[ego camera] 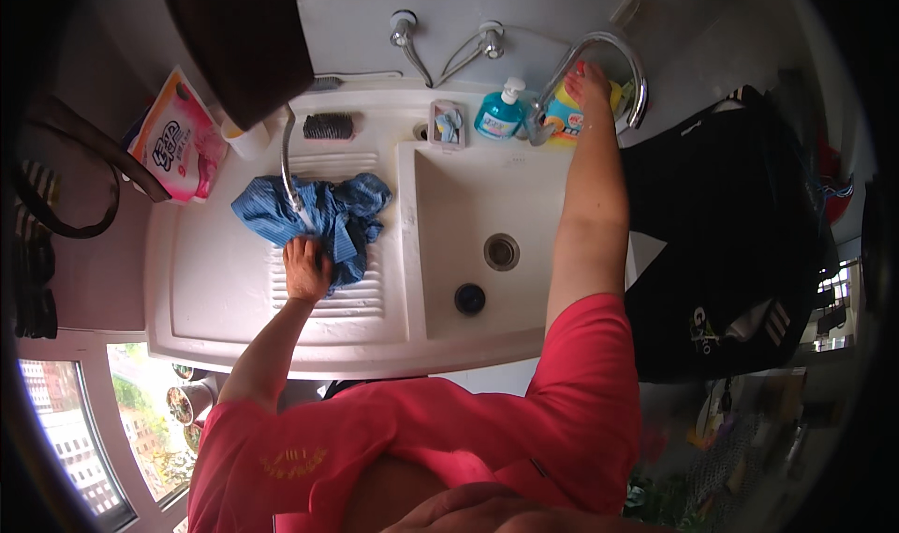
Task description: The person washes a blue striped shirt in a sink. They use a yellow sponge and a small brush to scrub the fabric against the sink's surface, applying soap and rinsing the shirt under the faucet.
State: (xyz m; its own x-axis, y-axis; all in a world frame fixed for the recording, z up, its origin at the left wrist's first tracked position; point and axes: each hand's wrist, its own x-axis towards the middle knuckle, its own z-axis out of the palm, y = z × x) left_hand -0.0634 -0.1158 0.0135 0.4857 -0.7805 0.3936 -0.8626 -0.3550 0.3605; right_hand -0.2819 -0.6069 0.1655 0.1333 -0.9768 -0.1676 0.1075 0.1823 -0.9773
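A wet, crumpled blue striped garment lies over the ribbed washboard moulded into the sink's left side. My left hand grips its near edge; a dark patch beside the thumb is unclear. Above the cloth hangs a flexible metal spout, with what looks like water falling from its tip. My right hand reaches to the back right, at the top of a yellow detergent container. Something red shows by its fingers. Whether those fingers close on it is hidden by the hand and the curved chrome faucet.
Right of the washboard is a white basin with a metal drain and a dark round stopper. Along the back stand a teal pump bottle, soap box and brush. A detergent pouch leans left; black clothing hangs right.
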